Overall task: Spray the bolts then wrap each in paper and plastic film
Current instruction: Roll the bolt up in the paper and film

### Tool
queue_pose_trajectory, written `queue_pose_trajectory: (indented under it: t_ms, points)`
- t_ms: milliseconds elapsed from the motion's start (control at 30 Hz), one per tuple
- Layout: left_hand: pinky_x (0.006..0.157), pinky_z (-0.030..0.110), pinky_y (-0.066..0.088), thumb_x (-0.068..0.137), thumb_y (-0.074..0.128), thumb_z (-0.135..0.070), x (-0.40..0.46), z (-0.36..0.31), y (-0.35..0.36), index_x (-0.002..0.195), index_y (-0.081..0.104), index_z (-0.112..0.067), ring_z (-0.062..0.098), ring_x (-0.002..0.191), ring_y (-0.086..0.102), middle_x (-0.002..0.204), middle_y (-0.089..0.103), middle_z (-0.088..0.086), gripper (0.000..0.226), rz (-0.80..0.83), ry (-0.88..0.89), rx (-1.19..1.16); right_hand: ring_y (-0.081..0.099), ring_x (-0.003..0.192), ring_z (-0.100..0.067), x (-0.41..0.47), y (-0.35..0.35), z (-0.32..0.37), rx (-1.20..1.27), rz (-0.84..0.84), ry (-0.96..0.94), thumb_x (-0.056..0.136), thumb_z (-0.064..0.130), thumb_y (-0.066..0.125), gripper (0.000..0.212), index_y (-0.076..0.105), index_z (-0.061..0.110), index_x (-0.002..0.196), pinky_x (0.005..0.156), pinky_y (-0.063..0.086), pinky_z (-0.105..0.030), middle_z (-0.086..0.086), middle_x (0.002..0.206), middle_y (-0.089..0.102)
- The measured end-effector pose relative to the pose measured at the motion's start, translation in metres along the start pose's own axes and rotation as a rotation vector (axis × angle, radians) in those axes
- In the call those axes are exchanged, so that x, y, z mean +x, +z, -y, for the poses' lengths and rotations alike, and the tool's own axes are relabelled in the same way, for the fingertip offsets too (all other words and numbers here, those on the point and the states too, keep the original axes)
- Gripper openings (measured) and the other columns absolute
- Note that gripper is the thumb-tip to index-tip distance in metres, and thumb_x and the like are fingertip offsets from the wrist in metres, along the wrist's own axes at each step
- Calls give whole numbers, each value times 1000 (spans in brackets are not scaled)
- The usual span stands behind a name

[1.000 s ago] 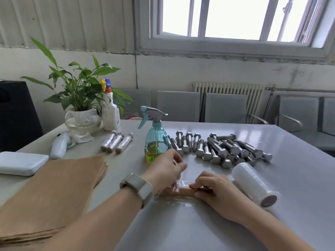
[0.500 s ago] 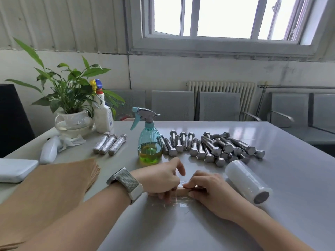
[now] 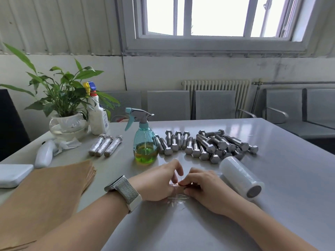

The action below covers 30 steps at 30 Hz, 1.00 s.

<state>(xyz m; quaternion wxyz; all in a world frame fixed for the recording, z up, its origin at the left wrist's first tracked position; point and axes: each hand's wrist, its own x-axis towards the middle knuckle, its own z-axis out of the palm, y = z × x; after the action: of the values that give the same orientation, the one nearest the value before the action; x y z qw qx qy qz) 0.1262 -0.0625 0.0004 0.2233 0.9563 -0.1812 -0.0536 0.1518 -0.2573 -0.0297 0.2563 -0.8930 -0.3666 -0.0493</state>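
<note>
My left hand (image 3: 155, 182) and right hand (image 3: 203, 187) each kept a pinching grip on the paper-wrapped bolt (image 3: 175, 185), low on the grey surface (image 3: 290, 178); I judged the clear plastic film (image 3: 176, 200) needed pulling taut while rolling.

Bright daylight pours from the far window (image 3: 213, 17), blown out white, with soft glare on the worktop (image 3: 290, 178); sharp focus, wide-angle bending at the edges.
</note>
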Motion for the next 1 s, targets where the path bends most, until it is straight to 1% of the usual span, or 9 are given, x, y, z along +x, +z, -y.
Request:
queue_pose_trajectory:
  t_ms: [233,367,433,533,667,733,800,900,1000]
  points:
    - [46,9,36,91,65,-30,7,-6,2,117,38,-26,-9,51,52,107,65,-3,38,-20,-51,85,54,96,0,-1,-2,1,-80,16,-55,92,26,60,31,58,43,118,92,32,-31,17,101,56]
    - [76,29,49,89,65,-23,9,-9,5,134,35,-22,16,90,61,114,66,2,55,-6,-65,167,40,84,0,-1,-3,1,-152,75,-117,98,24,53,38,59,49,125,87,27,-30,16,92,40]
    - [81,28,48,88,65,-23,9,-9,5,141,32,-23,17,102,60,117,66,1,63,-16,-65,184,36,81,1,-1,-3,0,-143,67,-125,98,24,53,33,63,47,119,85,28,-30,18,89,37]
    - [68,18,52,82,73,-25,2,-5,2,146,27,-33,7,78,66,112,64,-8,78,27,-94,-69,42,82,-1,-1,-1,0,-137,63,-120,97,24,55,30,66,45,114,84,27,-29,22,85,35]
    - [59,26,56,90,68,-18,-23,17,-16,124,52,-36,13,65,70,105,65,-8,42,-221,-116,-447,52,89,-10,0,-1,-2,-152,63,-91,99,26,54,29,66,45,117,88,29,-28,24,86,37]
    - [57,18,51,92,65,-21,-39,39,-24,106,62,-36,5,60,65,97,68,-9,20,-376,-145,-329,53,91,-9,0,0,-2,-142,59,-85,99,27,54,29,66,45,118,89,28,-27,25,87,37]
    - [61,14,46,87,70,-38,-54,60,-26,95,67,-39,-3,63,60,92,69,-16,8,-342,-222,-179,53,91,-9,0,0,-2,-129,63,-79,99,28,54,28,66,45,119,91,28,-26,25,87,38]
    - [61,12,42,69,71,-62,-64,69,-18,94,72,-39,-5,63,54,84,65,-28,34,-201,-253,-214,51,92,-8,1,0,-2,-131,61,-70,100,29,54,28,65,45,120,93,29,-27,23,90,40]
    - [64,12,39,69,76,-58,-58,66,-9,95,73,-34,-4,67,51,91,61,-16,36,-235,-198,-219,51,92,-9,0,-1,1,-125,66,-65,100,29,54,28,65,44,121,95,29,-27,21,91,42]
